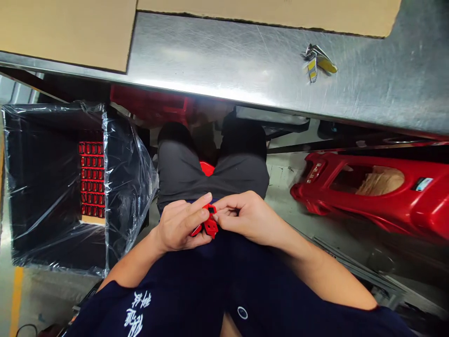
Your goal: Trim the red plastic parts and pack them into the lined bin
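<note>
A steel bench (224,61) spans the view from 9 to 3 o'clock at the top, with two cardboard sheets (63,32) lying on it at 11 and 12 o'clock. At 9 o'clock, below the bench, stands a black bin (42,187) lined with clear plastic film (129,182), with rows of small red pieces (91,180) packed inside. At 3 o'clock a large red casing (315,187) lies on the floor (284,187), with crumpled paper (380,182) showing through its opening. A red crate (150,105) sits under the bench at 12 o'clock. The person sits with dark gray shorts (210,173) at the view's center and a navy shirt (210,290) toward 6 o'clock, and a red object (206,168) shows between the knees. A small metal-and-yellow clip (317,61) rests on the bench at 1 o'clock. At the center, just above the shirt, the left hand (178,224) and right hand (245,215) meet over a red part (210,222). The left hand's fingers (192,210) curl closed around it, and the right hand's fingers (224,206) pinch its upper edge.
</note>
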`<action>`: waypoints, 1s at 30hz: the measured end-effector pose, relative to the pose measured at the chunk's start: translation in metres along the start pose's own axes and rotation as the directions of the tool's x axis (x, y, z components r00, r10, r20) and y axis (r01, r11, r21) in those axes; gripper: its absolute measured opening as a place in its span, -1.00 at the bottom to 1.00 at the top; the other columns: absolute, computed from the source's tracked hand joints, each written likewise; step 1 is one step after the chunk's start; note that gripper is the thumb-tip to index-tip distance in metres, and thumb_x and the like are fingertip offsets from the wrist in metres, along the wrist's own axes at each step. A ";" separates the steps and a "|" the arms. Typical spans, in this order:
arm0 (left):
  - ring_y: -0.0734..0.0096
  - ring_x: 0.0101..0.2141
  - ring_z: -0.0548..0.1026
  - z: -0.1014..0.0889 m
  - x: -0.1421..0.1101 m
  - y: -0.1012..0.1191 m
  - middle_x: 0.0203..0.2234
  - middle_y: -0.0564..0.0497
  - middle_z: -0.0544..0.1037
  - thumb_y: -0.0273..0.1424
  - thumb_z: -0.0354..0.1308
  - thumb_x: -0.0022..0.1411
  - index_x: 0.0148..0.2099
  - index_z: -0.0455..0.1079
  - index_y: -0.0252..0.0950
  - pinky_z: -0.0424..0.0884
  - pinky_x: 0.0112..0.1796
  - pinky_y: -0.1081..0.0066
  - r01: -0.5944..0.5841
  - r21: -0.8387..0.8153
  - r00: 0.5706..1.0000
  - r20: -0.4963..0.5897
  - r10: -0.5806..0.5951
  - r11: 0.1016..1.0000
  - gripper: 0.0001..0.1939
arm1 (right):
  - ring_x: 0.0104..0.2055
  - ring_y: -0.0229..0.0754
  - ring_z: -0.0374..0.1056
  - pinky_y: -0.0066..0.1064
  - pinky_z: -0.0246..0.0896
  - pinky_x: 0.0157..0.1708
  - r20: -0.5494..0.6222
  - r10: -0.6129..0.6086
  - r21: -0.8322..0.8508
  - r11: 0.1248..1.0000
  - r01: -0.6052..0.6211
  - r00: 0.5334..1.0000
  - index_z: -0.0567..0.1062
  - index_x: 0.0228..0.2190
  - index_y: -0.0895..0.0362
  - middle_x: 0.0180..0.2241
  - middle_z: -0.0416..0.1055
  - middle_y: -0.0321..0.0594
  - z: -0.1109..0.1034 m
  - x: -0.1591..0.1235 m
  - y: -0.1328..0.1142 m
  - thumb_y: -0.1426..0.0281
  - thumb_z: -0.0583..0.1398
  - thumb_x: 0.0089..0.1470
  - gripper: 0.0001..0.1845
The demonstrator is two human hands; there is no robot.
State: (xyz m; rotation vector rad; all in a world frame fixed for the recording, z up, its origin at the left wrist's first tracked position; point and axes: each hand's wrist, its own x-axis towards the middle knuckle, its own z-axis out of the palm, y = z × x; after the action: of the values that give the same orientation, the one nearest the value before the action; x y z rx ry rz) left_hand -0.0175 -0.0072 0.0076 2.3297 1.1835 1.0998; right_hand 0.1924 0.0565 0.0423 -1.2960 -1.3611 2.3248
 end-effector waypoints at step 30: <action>0.38 -0.46 0.62 -0.001 -0.003 0.000 -0.01 -0.46 0.62 -0.25 0.31 0.25 0.40 0.07 -0.35 0.42 -0.48 0.45 -0.020 -0.049 1.000 0.009 0.021 0.999 -0.20 | -0.52 -0.31 0.29 -0.50 0.16 -0.50 -0.037 0.042 -0.035 0.998 -0.044 0.998 0.65 -0.43 0.18 -0.52 0.50 -0.30 0.005 0.000 -0.005 0.34 0.29 -0.04 -0.83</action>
State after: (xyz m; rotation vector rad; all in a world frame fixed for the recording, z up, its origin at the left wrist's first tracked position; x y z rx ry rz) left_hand -0.0190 -0.0100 0.0065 2.3126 1.1198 1.1112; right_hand 0.1878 0.0559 0.0471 -1.3840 -1.3830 2.3029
